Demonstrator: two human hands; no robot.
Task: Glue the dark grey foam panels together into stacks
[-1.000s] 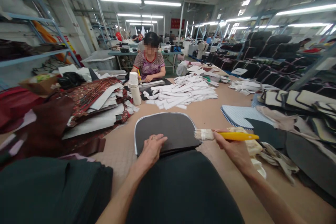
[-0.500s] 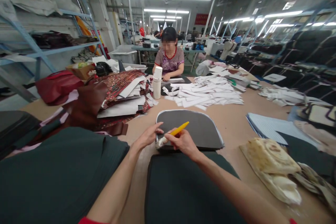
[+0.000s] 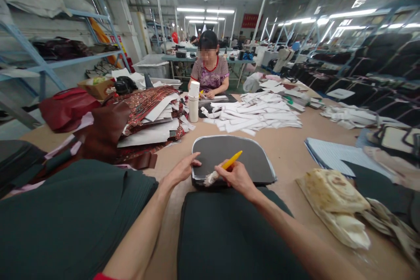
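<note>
My right hand (image 3: 236,178) grips a brush (image 3: 233,159) by its yellow handle. Its whitish, crusted tip rests at the front edge of a stack of grey panels (image 3: 236,155) with a rounded top and a pale rim. At the stack's left edge, my left hand (image 3: 182,168) lies with its fingers stretched out, holding nothing. Directly below the panels is a pile of dark green pieces (image 3: 226,232), partly covered by my right forearm. A larger dark green pile (image 3: 72,210) lies to the left, beside my left forearm.
A co-worker (image 3: 210,70) sits across the table behind white strips (image 3: 256,113) and stacked paper cups (image 3: 193,103). Patterned sheets (image 3: 147,109) are heaped at the left. On the right lie a yellowed, crusted block (image 3: 334,192) and light-blue sheets (image 3: 337,157).
The brush in my right hand has moved right along the panel's front edge, away from the left corner. My left hand stays at the left edge. The view has shifted slightly.
</note>
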